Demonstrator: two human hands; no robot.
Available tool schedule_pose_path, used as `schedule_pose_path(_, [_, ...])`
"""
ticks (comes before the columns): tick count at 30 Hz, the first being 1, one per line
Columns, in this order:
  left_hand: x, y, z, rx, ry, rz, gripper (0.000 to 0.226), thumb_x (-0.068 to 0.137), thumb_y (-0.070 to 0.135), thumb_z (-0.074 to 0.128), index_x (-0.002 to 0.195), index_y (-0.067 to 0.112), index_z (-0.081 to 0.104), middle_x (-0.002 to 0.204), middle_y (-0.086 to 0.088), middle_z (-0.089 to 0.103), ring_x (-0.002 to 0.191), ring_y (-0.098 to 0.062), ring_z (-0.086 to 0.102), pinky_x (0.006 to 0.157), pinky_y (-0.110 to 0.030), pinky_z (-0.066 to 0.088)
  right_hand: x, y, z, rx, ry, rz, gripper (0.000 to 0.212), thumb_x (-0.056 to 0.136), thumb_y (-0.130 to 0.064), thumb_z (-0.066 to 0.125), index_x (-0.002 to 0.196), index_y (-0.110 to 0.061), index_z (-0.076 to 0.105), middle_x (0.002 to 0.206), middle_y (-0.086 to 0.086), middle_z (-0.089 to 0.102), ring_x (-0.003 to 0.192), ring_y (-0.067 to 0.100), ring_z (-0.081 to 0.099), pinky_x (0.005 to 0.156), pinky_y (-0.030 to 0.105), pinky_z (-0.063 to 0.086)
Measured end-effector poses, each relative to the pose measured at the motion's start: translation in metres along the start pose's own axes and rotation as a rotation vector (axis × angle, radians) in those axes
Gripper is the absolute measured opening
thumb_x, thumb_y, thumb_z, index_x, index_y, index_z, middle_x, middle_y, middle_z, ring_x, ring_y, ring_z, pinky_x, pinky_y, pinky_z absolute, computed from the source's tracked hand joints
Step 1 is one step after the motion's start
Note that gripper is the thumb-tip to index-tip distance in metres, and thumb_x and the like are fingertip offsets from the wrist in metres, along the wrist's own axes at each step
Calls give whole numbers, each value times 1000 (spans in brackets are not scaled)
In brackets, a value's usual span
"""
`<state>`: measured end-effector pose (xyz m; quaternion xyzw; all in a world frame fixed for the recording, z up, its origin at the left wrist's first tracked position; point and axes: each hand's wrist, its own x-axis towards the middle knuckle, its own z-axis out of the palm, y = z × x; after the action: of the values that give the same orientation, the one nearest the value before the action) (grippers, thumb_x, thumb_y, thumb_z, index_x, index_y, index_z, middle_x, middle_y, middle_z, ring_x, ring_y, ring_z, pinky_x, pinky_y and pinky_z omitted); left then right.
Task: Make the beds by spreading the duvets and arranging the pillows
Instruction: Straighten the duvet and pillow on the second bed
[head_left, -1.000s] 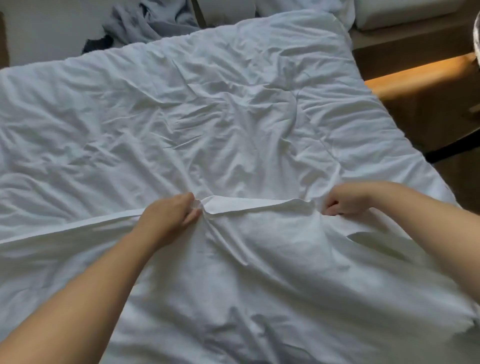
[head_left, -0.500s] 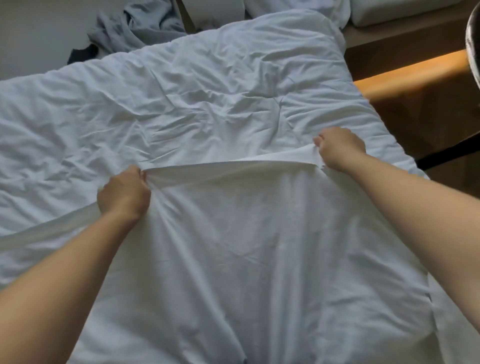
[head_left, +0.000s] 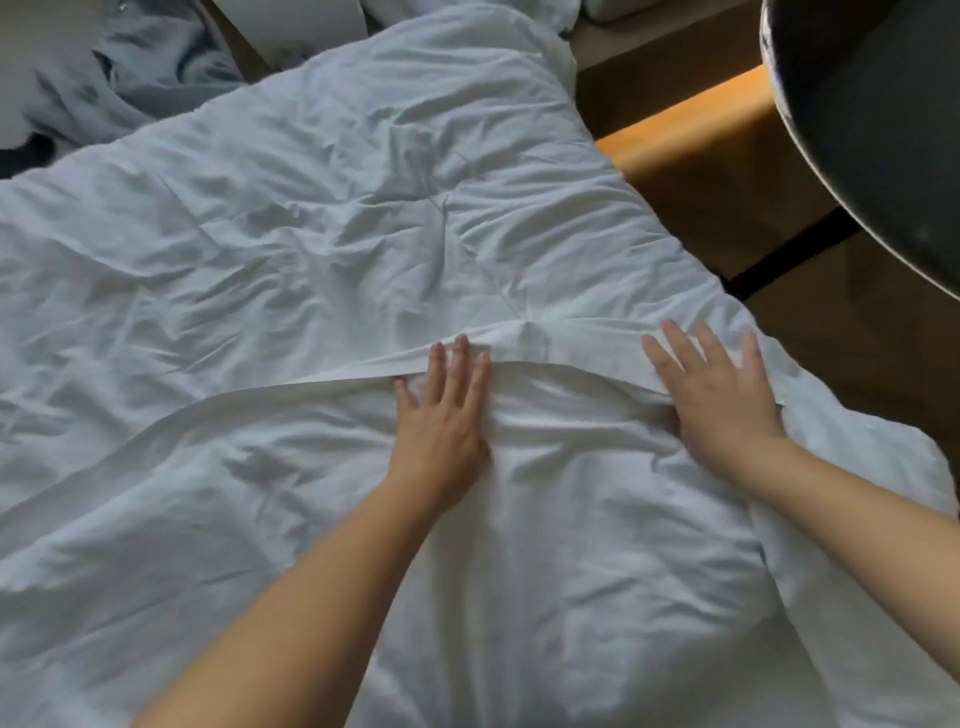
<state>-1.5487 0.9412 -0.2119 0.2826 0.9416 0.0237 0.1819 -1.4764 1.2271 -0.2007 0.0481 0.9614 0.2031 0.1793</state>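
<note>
A white, wrinkled duvet (head_left: 311, 218) covers the bed across most of the view. A folded-over layer of it (head_left: 545, 545) lies near me, its hemmed edge (head_left: 291, 387) running across the middle. My left hand (head_left: 441, 410) presses flat on that layer, straight fingertips at the hem. Further right, my right hand (head_left: 717, 395) lies flat with fingers spread on the same edge. A white pillow (head_left: 639, 10) peeks in at the top, mostly cut off.
A crumpled grey-blue cloth (head_left: 119, 78) lies at the top left beyond the duvet. To the right stand wooden furniture with a lit orange edge (head_left: 685, 124) and a dark round object (head_left: 872, 119) close to the camera.
Both hands gripped the folded edge and pulled it away from me. They have let go and now lie flat on the fabric, pressing it down.
</note>
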Motion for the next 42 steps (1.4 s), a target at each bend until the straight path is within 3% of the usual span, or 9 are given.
schedule_pose_path(3, [12, 16, -1, 128, 62, 277, 87, 87, 8, 49, 155, 22, -4, 160, -4, -20, 148, -31, -13, 101, -58, 31, -7, 26, -2, -26, -266, 199, 89, 93, -43, 51, 151, -34, -16, 161, 7, 5, 137, 34, 31, 106, 59, 27])
schedule_pose_path(8, [35, 19, 12, 199, 119, 471, 60, 84, 9, 37, 142, 16, 49, 153, -4, 37, 138, -27, 39, 68, -32, 50, 26, 53, -16, 81, -396, 385, 46, 92, -23, 46, 138, -26, 41, 136, 6, 47, 121, 31, 51, 91, 38, 41])
schedule_pose_path(13, [81, 17, 6, 122, -120, 83, 66, 95, 12, 33, 154, 21, 5, 161, -3, -18, 150, -24, -7, 107, -44, 30, 91, 24, -3, 98, -73, 377, 32, 96, -13, 40, 121, -23, 57, 126, 7, 54, 119, 31, 45, 104, 47, 30])
schedule_pose_path(17, [95, 17, 23, 122, -173, -19, 58, 97, 9, 27, 152, 15, 10, 159, -5, -24, 149, -24, -10, 109, -46, 28, 76, 11, 51, 342, 278, 362, 36, 92, -4, 48, 126, -12, 54, 130, 15, 53, 125, 35, 44, 114, 62, 15])
schedule_pose_path(21, [97, 19, 26, 164, -207, -43, 58, 97, 8, 24, 153, 13, 7, 158, -5, -26, 149, -24, -12, 110, -45, 27, 21, 5, 65, 480, 487, 190, 52, 92, -2, 41, 143, -11, 45, 152, 15, 36, 144, 35, 25, 119, 49, 9])
schedule_pose_path(27, [95, 23, 14, 198, -275, -46, 62, 96, 6, 27, 153, 11, 3, 158, -6, -28, 149, -24, -13, 112, -46, 25, -64, -28, 60, 848, 352, 649, 70, 88, -14, 48, 153, -22, 25, 156, 20, 25, 142, 35, 27, 111, 53, 33])
schedule_pose_path(31, [93, 24, 15, 233, -249, -34, 56, 96, 7, 27, 149, 9, 11, 158, -8, -25, 149, -26, -12, 107, -45, 30, -67, -30, 42, 933, 299, 978, 78, 87, -32, 41, 155, -27, 4, 161, 12, 15, 145, 33, 20, 108, 62, 25])
schedule_pose_path(36, [95, 30, 23, 320, -288, -79, 58, 99, 11, 19, 152, 7, -3, 153, -18, -33, 146, -35, -18, 107, -45, 31, 10, 27, 56, 961, 219, 924, 66, 99, -34, 38, 156, -26, 5, 163, 7, 7, 148, 28, 10, 118, 42, 9])
schedule_pose_path(42, [104, 33, 31, 313, -363, -146, 58, 101, 17, 20, 153, 10, -4, 145, -23, -44, 141, -41, -28, 112, -51, 23, 82, 66, 87, 1032, -29, 726, 58, 96, -47, 34, 152, -37, 21, 162, -1, 13, 146, 30, 13, 118, 53, 9])
